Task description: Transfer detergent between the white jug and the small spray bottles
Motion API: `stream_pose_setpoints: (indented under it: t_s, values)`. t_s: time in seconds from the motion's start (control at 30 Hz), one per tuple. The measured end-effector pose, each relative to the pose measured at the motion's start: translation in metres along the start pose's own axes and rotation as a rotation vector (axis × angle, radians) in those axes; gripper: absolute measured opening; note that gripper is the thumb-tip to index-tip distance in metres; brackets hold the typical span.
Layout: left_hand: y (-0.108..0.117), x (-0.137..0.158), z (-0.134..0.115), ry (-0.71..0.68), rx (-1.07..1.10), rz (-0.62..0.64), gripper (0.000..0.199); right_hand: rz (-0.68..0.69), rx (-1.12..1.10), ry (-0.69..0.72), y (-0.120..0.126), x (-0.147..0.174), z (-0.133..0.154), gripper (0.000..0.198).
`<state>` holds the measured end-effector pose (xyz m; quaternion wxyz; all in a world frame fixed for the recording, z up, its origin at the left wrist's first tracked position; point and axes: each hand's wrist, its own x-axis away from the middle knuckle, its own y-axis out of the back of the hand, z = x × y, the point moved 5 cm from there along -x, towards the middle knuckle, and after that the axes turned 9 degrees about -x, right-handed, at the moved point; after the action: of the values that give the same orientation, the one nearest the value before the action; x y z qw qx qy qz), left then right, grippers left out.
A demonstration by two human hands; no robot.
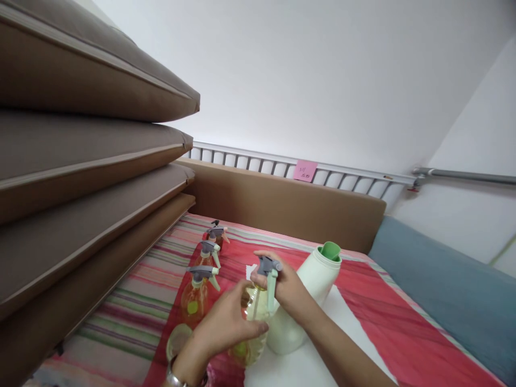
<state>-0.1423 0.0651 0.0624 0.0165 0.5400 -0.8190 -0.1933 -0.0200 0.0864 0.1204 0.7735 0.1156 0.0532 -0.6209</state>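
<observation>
My left hand (226, 322) wraps round the clear, yellowish body of a spray bottle (257, 309). Closed on its grey and mint-green spray head (267, 267) is my right hand (288, 290). The bottle leans slightly. Just right of it, a large pale green plastic container (316, 277) is tilted, with a green piece (330, 250) in its mouth. To the left stands a row of spray bottles: an orange-tinted one (195, 301), another (205, 262) behind it and a darker red one (213, 236) farther back. A pale round cup-like thing (179, 338) sits by my left wrist.
Under everything lies a red cloth (379, 301) over a striped sheet (133, 306), with white paper (346, 333) on top. Thick brown cushions (100, 156) are stacked at left. A brown panel (282, 201), a radiator (363, 184) with a pink note (305, 170), and a blue panel (435, 279) border the surface.
</observation>
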Motion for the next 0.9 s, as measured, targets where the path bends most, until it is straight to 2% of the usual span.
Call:
stream_pose_setpoints:
  t_s: [0.1, 0.23, 0.3, 0.37, 0.47, 0.67, 0.83, 0.9]
  values:
    - [-0.003, 0.001, -0.003, -0.017, 0.131, 0.116, 0.052, 0.042, -0.096, -0.001, -0.004, 0.004, 0.005, 0.049]
    - [-0.009, 0.005, -0.011, -0.054, 0.433, 0.365, 0.057, 0.141, -0.22, -0.042, -0.006, 0.011, 0.012, 0.047]
    - [-0.01, 0.005, -0.014, -0.073, 0.496, 0.401, 0.061, 0.192, -0.301, -0.06, -0.007, 0.013, 0.014, 0.047]
    - [-0.011, 0.004, -0.014, -0.065, 0.504, 0.366, 0.065, 0.201, -0.397, -0.068, -0.007, 0.014, 0.014, 0.048]
    - [-0.014, 0.002, -0.013, -0.047, 0.523, 0.28, 0.068, 0.146, -0.474, -0.065, -0.005, 0.014, 0.011, 0.05]
    - [-0.02, -0.002, -0.017, -0.081, 0.575, 0.134, 0.055, 0.068, -0.46, -0.076, -0.002, 0.014, 0.007, 0.059]
    - [-0.018, -0.004, -0.012, -0.035, 0.437, 0.047, 0.051, 0.036, -0.422, -0.106, 0.01, 0.017, 0.007, 0.067]
    - [-0.013, -0.004, -0.01, 0.003, 0.33, -0.033, 0.052, 0.018, -0.417, -0.092, 0.018, 0.02, 0.008, 0.059]
